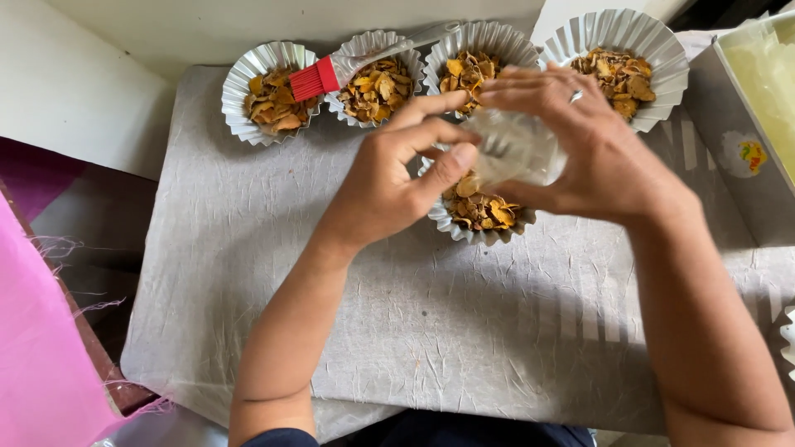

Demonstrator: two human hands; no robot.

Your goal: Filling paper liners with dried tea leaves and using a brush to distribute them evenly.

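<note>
My right hand (592, 141) grips a small clear plastic container (517, 149) tilted over a silver foil cup (480, 217) full of dry orange-brown flakes. My left hand (397, 174) meets it from the left, with thumb and fingers on the container's near end. Both hands hover just above that cup in the middle of the grey crinkled mat (414, 314). A ring shows on my right hand.
Along the mat's far edge stand several more foil cups of flakes (269, 95) (377, 83) (472, 62) (621, 66). A red silicone brush (327, 76) with a clear handle lies across two of them. A cardboard box (745, 124) sits at right, pink fabric (41, 356) at left.
</note>
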